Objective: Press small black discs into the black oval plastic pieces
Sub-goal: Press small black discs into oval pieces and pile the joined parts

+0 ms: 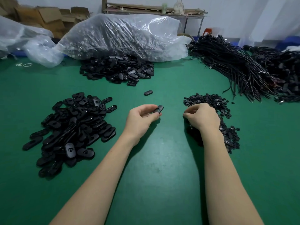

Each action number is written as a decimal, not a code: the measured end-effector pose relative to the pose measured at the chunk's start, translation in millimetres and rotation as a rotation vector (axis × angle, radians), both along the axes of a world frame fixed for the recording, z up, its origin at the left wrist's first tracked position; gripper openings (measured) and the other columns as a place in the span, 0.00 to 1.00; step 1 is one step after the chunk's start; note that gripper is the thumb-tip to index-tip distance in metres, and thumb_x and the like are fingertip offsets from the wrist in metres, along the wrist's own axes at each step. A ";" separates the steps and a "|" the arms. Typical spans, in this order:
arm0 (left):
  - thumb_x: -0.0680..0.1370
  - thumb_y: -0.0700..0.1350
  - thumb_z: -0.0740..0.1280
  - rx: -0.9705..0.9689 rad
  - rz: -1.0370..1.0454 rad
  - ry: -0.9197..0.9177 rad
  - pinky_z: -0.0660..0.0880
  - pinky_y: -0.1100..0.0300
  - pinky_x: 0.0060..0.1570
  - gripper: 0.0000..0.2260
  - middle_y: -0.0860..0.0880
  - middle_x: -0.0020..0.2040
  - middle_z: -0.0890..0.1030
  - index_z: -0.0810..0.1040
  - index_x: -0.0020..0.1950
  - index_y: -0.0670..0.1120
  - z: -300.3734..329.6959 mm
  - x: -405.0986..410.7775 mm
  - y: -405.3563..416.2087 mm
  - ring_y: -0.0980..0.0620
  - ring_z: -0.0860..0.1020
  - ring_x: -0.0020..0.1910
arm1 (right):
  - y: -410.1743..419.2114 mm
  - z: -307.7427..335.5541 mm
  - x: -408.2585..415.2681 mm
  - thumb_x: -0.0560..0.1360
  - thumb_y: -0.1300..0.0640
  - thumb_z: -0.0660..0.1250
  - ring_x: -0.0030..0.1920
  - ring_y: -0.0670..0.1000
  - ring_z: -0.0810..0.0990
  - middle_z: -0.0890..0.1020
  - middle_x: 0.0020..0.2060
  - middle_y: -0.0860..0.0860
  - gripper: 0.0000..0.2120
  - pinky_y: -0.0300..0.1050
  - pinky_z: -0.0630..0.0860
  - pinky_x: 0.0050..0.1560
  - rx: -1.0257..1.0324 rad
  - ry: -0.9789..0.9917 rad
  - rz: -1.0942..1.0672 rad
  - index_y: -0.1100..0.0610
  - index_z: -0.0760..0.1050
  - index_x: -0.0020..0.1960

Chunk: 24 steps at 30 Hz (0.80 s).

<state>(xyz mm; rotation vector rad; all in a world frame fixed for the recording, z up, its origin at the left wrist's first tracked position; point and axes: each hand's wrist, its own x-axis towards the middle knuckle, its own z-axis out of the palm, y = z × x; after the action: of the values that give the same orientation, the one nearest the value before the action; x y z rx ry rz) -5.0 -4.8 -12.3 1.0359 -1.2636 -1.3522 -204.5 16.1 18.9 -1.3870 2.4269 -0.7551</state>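
Green mat covers the bench (162,159). Left hand (140,118), fingers curled, pinches one oval piece (159,109) just above the mat near centre. Right hand (202,117) rests at 3 o'clock on the pile of small discs (211,101), fingers curled into it (cannot tell whether a disc is held). Heap of oval pieces (73,127) at 9 o'clock; a second heap (116,70) at 12 o'clock, spilling from a clear plastic bag (123,34). One stray oval (148,92) lies apart between them. Bundled black cables (235,65) at 2 o'clock. Cardboard boxes (48,17) and a wooden shelf (154,11) stand against the white wall behind.
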 end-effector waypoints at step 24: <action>0.80 0.34 0.69 0.036 -0.025 0.208 0.82 0.61 0.49 0.07 0.44 0.47 0.87 0.81 0.54 0.44 2.0 1.0 -0.4 0.45 0.86 0.49 | -2.2 1.1 44.0 0.77 0.61 0.72 0.24 0.45 0.72 0.88 0.43 0.50 0.03 0.34 0.67 0.27 -0.209 -0.935 0.320 0.54 0.83 0.47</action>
<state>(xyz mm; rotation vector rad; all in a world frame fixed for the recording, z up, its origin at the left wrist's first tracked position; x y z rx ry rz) -4.0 -5.2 -10.3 0.8817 -1.1039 -1.4662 -160.5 13.9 19.9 -1.0771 1.4059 -1.2334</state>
